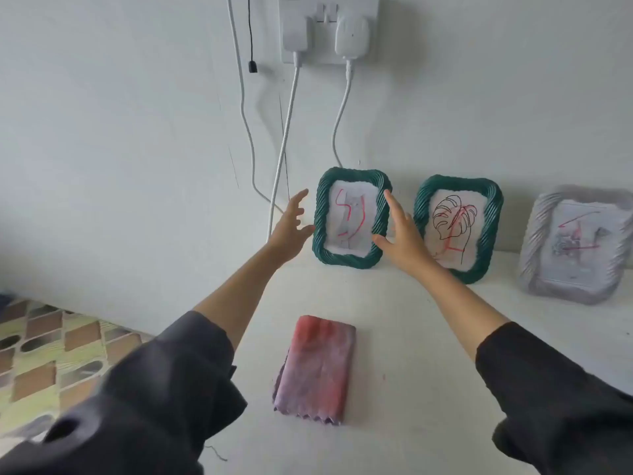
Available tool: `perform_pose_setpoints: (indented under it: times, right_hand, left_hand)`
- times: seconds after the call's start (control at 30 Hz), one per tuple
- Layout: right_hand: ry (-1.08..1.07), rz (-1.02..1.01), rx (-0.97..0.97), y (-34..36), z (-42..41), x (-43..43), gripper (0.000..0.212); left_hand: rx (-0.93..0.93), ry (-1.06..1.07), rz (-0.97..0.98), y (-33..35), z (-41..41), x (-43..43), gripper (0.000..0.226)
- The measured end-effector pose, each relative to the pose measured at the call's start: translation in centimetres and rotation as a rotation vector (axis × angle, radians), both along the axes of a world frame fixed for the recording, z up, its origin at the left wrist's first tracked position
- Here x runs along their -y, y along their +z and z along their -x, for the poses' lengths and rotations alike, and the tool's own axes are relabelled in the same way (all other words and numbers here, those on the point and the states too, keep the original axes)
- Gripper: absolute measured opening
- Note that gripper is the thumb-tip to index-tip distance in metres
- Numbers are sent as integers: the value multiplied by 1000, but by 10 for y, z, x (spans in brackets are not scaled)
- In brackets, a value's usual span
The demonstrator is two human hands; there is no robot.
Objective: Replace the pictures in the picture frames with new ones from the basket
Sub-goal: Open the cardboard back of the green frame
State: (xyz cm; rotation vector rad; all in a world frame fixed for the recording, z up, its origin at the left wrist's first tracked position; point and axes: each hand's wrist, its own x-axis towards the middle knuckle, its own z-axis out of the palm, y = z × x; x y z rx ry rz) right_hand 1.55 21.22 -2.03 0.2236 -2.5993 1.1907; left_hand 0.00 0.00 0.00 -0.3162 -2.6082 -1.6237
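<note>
Nearest me: dark sleeves. Next, folded pink cloth on the table. My left hand and right hand, fingers spread, holding nothing, flank the leftmost frame, standing against the wall; its picture bears red scribbles.

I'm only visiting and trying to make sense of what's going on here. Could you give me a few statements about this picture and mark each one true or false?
1. Three picture frames stand along the wall: the left green frame, the middle green frame and the grey frame. True.
2. The left hand and right hand are gripping the left green frame. False: both are open with fingers spread, one at each side of it.
3. The folded cloth is green. False: it is pink and purple.
4. Two white plugs sit in the wall socket. True.
5. A basket stands beside the frames. False: no basket is in view.
</note>
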Motion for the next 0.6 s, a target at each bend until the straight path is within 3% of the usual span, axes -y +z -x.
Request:
perform_pose_setpoints:
  times: [0.3, 0.6]
  right_hand:
    - [-142, 121, -52, -14, 22, -2, 70]
    - [-138, 199, -100, -1, 6, -1, 68]
  left_hand:
    - [68, 0, 15, -20, 39, -13, 72]
    - [-41, 83, -81, -15, 35, -15, 66]
